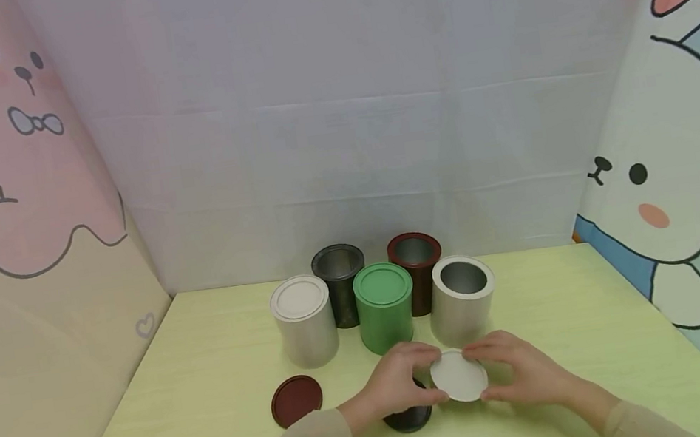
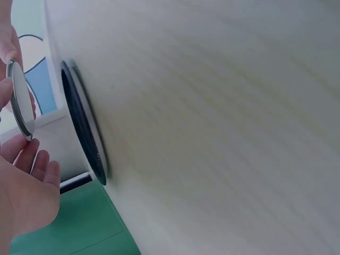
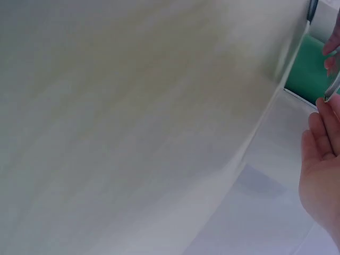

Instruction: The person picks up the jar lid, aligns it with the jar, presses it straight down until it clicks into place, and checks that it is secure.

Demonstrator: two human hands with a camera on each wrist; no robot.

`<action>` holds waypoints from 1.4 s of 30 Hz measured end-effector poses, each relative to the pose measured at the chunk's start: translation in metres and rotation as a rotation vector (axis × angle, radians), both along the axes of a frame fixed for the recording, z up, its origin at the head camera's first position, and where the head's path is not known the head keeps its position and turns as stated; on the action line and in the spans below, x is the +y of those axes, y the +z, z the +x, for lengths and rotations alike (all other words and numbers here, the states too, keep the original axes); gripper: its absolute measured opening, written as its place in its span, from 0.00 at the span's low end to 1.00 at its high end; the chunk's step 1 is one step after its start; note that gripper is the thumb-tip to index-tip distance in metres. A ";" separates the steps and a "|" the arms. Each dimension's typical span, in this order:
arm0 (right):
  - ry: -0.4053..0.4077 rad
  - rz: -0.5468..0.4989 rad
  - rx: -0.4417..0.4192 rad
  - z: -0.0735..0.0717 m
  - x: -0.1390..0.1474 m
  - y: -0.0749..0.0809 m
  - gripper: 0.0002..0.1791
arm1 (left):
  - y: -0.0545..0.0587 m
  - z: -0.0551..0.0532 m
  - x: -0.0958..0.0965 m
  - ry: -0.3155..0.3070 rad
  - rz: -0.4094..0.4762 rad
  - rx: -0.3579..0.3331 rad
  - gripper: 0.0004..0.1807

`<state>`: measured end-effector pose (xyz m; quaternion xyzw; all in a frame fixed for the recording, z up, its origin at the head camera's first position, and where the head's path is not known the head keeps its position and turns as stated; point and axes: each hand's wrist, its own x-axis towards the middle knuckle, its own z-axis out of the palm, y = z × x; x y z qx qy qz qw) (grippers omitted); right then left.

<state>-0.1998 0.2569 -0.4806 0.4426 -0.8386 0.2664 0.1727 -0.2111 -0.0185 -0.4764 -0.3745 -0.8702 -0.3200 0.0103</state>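
Between both hands a white round lid (image 1: 459,376) is held by its rim, raised off the table. My left hand (image 1: 401,381) pinches its left edge between fingers and thumb; my right hand (image 1: 524,367) pinches the right edge the same way. Partly hidden beneath the left hand, a black lid (image 1: 409,419) lies on the table, and it also shows in the left wrist view as a dark disc (image 2: 84,125). Just behind the hands stands an uncovered white can (image 1: 462,307). Beside it is a green can (image 1: 386,318) with its green lid on.
A white can (image 1: 308,333) with its lid on stands at the left. Behind stand an uncovered black can (image 1: 342,287) and an uncovered dark red can (image 1: 419,272). A dark red lid (image 1: 297,400) lies front left on the yellow table (image 1: 212,387). Printed cloth walls surround the table.
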 end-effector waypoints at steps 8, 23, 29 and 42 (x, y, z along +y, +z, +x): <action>0.017 -0.113 -0.003 -0.002 0.000 0.014 0.31 | 0.010 -0.002 0.001 0.017 0.150 -0.015 0.34; -0.001 -0.176 -0.030 -0.002 0.004 0.041 0.39 | 0.039 -0.001 0.007 0.007 0.258 0.056 0.36; 0.041 -0.200 -0.006 -0.009 0.009 0.049 0.39 | 0.049 -0.006 0.010 -0.002 0.228 0.096 0.36; -0.013 -0.182 -0.107 -0.019 0.013 0.064 0.38 | 0.067 -0.020 0.015 0.034 0.198 0.062 0.36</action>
